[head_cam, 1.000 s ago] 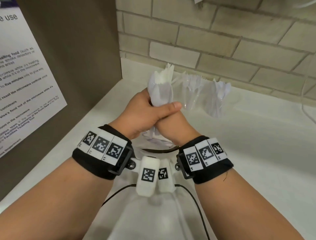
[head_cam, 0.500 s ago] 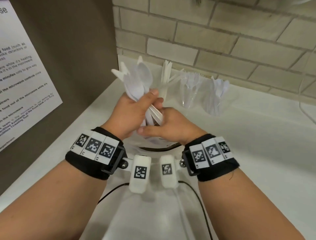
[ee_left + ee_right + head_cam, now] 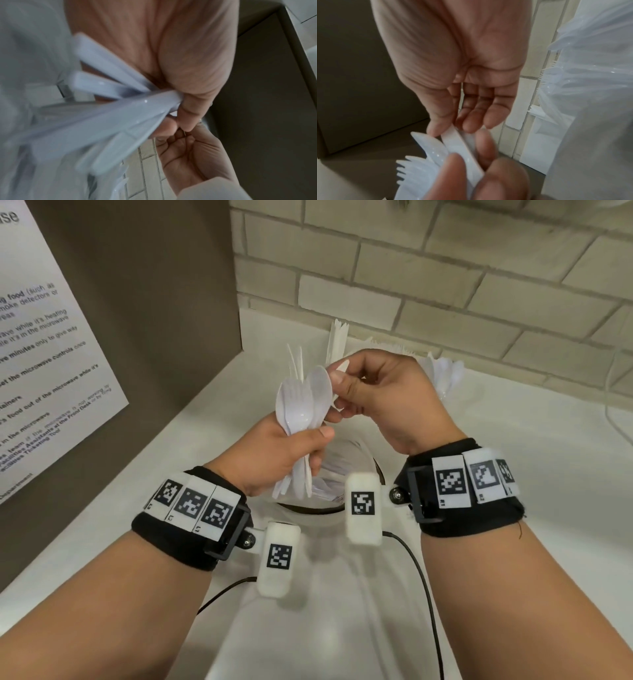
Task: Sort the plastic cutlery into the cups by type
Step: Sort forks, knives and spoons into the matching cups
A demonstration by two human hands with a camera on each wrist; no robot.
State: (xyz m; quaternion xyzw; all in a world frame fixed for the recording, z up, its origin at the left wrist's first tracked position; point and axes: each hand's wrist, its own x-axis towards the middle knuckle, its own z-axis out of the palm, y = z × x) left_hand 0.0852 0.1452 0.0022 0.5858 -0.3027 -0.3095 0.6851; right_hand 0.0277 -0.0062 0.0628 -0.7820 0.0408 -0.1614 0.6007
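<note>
left hand point(image 3: 274, 453) fisted round a bundle of white plastic cutlery point(image 3: 301, 405), spoon and fork heads up, held above the white counter point(image 3: 513, 474). right hand point(image 3: 387, 398) pinches one piece point(image 3: 342, 367) at the bundle's top, probably a knife. clear cups point(image 3: 445, 378) with cutlery stand behind by the brick wall point(image 3: 445, 268).

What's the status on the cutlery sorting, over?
Left hand grips the mixed cutlery bundle. Right hand pinches one piece from it. Cups partly hidden behind hands.
</note>
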